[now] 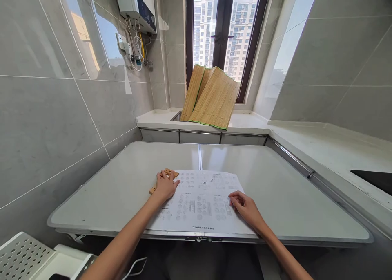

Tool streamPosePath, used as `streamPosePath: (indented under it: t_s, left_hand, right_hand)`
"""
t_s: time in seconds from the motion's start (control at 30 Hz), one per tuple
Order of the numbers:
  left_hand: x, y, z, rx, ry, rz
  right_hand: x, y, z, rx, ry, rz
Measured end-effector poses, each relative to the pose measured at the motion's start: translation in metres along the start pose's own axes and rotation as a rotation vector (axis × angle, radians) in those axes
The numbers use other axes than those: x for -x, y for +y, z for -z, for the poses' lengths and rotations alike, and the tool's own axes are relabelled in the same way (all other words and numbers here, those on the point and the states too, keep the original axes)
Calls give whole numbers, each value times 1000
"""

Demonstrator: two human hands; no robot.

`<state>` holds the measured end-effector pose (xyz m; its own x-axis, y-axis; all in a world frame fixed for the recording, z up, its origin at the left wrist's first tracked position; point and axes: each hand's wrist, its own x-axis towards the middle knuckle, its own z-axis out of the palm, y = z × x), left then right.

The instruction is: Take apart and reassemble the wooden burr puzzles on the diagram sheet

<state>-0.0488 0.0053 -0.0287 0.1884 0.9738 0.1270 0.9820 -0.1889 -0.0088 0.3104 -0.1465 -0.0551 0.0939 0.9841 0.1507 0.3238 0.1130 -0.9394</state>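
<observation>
A large printed paper sheet [203,214] with rows of small figures lies on the folding table. My left hand [165,186] rests at its upper left edge, fingers spread over a light wooden piece [171,173] with holes. Another bit of wood [152,190] sticks out left of that hand; whether the two are joined is hidden beneath it. On the sheet's right side sits my right hand [243,205], its fingers curled and pressed together against the paper. Anything inside those fingers is too small or hidden to make out.
The white folding table [294,190] has a centre seam. Behind it, a bamboo mat [214,98] leans on the counter [254,122] by the window. A water heater [136,6] hangs at left. A white perforated rack [23,253] stands at lower left.
</observation>
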Motion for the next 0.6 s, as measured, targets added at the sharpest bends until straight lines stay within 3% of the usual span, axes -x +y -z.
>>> streamPosePath:
  t_s: [0.6]
  left_hand:
    - [5,-1,5,-74,15,-112]
  right_hand:
    - [2,-2,0,42,8,15]
